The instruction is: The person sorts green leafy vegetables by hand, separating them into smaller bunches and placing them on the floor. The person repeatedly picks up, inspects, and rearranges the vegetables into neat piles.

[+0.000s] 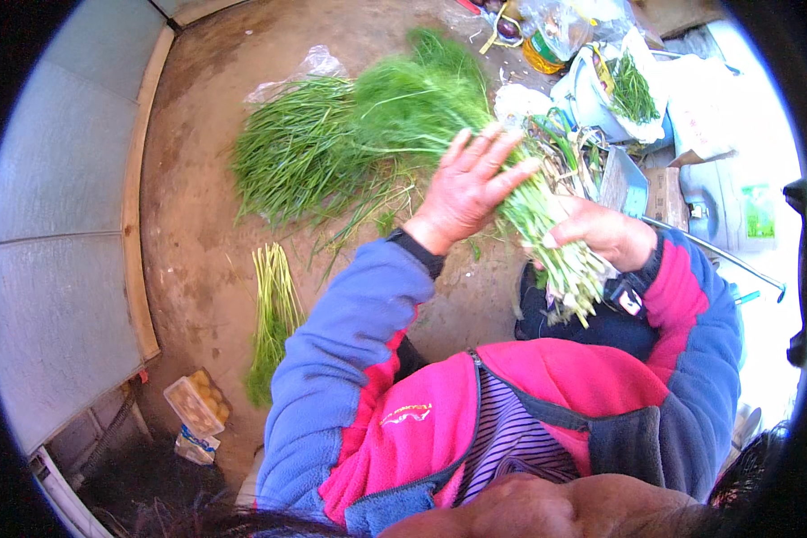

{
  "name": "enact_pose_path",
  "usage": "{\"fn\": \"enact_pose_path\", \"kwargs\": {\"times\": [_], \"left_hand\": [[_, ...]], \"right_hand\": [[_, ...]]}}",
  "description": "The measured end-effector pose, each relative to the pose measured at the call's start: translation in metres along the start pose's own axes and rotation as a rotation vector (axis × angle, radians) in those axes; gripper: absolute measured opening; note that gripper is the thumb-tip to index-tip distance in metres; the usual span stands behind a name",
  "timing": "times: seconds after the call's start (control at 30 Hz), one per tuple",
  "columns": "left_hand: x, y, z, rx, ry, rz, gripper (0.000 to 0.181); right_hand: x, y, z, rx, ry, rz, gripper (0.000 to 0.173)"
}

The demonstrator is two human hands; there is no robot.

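My right hand (598, 232) grips the pale stems of a large bunch of feathery greens (545, 235), which look like dill or fennel. The cut stem ends point down toward my lap, and the blurred fronds reach away to the upper left. Across the upper stems lies my left hand (467, 185), palm down with its fingers spread, touching the bunch without closing around it. Beyond it on the floor is a wide heap of long, thin, chive-like leaves (292, 151). A smaller bunch of feathery greens (276, 296) lies left of my left forearm, stems pointing away.
At the right stand a lined bucket (578, 91) with greens inside, a bottle of yellow oil (541, 54) and a dustpan (625, 181) beside plant scraps. Its long handle (713, 252) reaches rightward. A clear plastic box (195, 407) sits lower left, near a panelled wall (60, 148).
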State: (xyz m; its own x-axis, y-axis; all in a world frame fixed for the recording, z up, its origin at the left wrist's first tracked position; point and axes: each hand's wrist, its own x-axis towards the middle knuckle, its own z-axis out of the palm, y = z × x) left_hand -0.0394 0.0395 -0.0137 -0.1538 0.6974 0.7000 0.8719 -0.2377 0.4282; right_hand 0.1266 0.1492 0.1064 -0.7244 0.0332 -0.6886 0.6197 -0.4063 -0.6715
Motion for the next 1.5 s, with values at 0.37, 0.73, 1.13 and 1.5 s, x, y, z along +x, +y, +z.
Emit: {"fn": "enact_pose_path", "kwargs": {"times": [0.37,0.73,1.13,1.5], "left_hand": [[0.039,0.021,0.027,-0.303,0.302,0.005,0.024],[0.061,0.042,0.002,-0.495,0.342,-0.316,0.029],[0.042,0.027,0.001,-1.625,0.132,-1.062,0.020],[0.025,0.048,0.031,-1.534,0.283,-1.045,0.026]], "right_hand": [[-0.045,0.009,-0.019,0.521,0.208,-0.088,0.054],[0.001,0.014,-0.072,-0.928,0.306,-0.605,0.062],[0.034,0.012,-0.034,-0.518,0.134,-0.576,0.120],[0.045,0.035,-0.023,-0.101,0.085,-0.357,0.087]]}}
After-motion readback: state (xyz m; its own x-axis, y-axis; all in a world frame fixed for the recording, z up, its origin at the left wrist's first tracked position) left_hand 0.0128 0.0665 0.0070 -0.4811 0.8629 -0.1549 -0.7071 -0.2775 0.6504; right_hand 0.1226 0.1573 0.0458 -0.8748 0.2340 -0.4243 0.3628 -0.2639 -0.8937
